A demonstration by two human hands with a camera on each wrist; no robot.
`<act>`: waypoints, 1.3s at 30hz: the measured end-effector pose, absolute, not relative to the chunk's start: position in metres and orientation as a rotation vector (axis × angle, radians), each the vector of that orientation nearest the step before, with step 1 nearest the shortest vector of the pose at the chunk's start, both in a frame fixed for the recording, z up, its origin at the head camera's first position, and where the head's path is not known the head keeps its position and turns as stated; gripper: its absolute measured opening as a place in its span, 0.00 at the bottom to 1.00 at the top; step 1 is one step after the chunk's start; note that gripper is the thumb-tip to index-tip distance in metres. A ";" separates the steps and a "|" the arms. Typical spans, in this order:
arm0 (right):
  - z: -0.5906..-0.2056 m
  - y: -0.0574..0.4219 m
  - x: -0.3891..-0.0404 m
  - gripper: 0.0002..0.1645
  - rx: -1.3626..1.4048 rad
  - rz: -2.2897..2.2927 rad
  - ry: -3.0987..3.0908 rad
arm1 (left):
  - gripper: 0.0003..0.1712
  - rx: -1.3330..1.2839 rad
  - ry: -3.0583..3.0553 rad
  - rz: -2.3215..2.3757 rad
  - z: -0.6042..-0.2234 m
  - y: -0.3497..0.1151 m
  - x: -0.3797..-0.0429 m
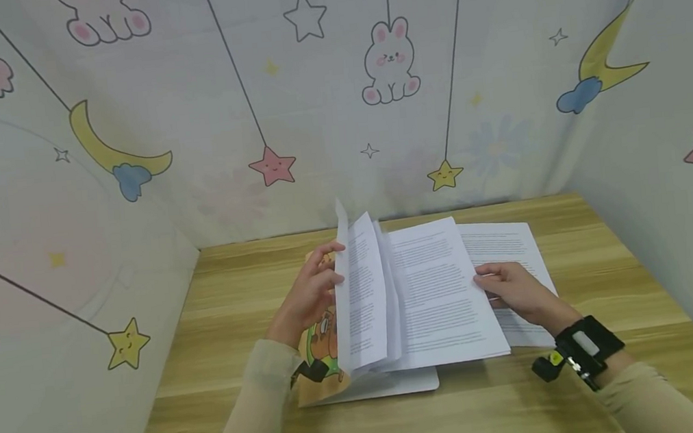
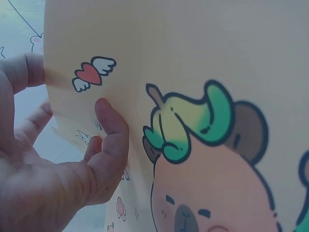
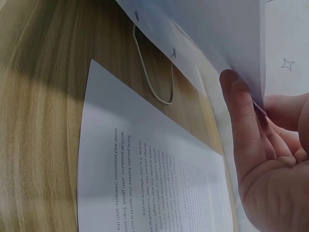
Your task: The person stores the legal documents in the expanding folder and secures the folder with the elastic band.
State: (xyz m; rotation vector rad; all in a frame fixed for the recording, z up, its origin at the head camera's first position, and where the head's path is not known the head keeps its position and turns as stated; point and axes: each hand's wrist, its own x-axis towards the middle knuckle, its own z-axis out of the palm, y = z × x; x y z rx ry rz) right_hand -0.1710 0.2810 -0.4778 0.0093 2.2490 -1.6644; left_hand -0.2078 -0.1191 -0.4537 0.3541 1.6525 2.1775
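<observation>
The head camera looks from above the near side of the tabletop [image 1: 228,350], forward and down, far enough back to take in both forearms, all the papers and the patterned backdrop [image 1: 325,108]. The left wrist camera sits very near, facing the capybara cover [image 2: 217,43], which fills most of its frame beside the left hand [image 2: 43,183]; the head view shares both. The right wrist camera looks closely, turned sideways, past the right hand [image 3: 275,174] and lifted pages [image 3: 207,29] to a printed sheet [image 3: 111,111]; the head view also shows these.
</observation>
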 end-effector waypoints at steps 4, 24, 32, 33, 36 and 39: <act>-0.476 0.281 -0.171 0.30 -0.049 -1.645 2.247 | 0.30 0.361 1.655 2.174 -0.454 -0.119 -0.208; -0.481 0.263 -0.178 0.28 -0.070 -1.610 2.254 | 0.29 0.368 1.652 2.166 -0.454 -0.119 -0.208; -0.480 0.251 -0.180 0.26 -0.054 -1.639 2.236 | 0.29 0.354 1.618 2.185 -0.455 -0.119 -0.208; -0.480 0.250 -0.180 0.26 -0.060 -1.638 2.235 | 0.29 0.356 1.618 2.185 -0.455 -0.119 -0.208; -0.479 0.247 -0.181 0.27 -0.068 -1.636 2.231 | 0.29 0.358 1.624 2.183 -0.455 -0.119 -0.208; -0.480 0.244 -0.183 0.28 -0.078 -1.632 2.227 | 0.29 0.362 1.631 2.177 -0.454 -0.119 -0.208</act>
